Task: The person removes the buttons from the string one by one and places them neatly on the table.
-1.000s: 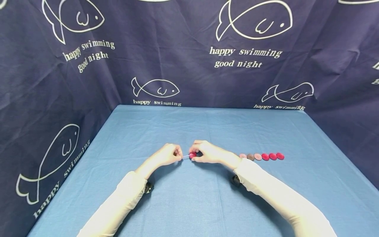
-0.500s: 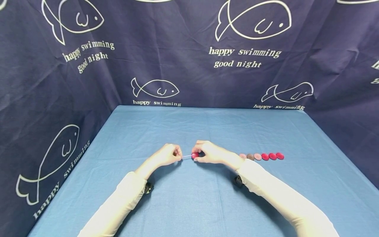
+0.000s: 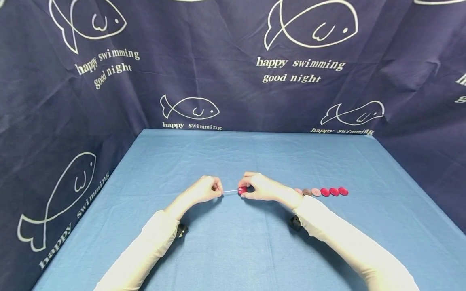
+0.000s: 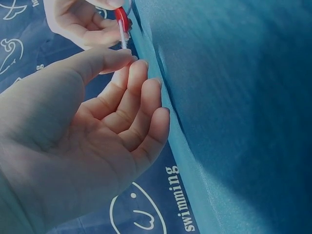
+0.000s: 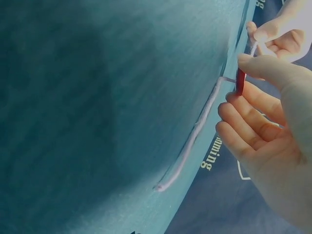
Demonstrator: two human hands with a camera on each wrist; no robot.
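Between thumb and fingertips, my left hand [image 3: 205, 189] pinches one end of a thin pale cord [image 3: 231, 191]. My right hand [image 3: 263, 188] grips a round red button [image 3: 242, 190] by its edge, a short way to the right. The cord runs taut from the left fingertips to the button. In the right wrist view, the cord's tail [image 5: 196, 130] comes out on the other side of the red button [image 5: 240, 82] and trails over the blue cloth. The left wrist view shows the button [image 4: 122, 19] standing on edge in the right fingers.
To the right lies a row of loose buttons: pink [image 3: 315, 192], brown [image 3: 307, 192] and red ones [image 3: 334, 191]; the right wrist partly covers its left end. Blue cloth [image 3: 233, 250] covers the table. Dark curtains [image 3: 233, 72] with fish prints stand behind and at the sides.
My right hand has drawn the red button slightly rightward, away from the left hand. A longer stretch of cord shows between them. The left hand stays nearly still.
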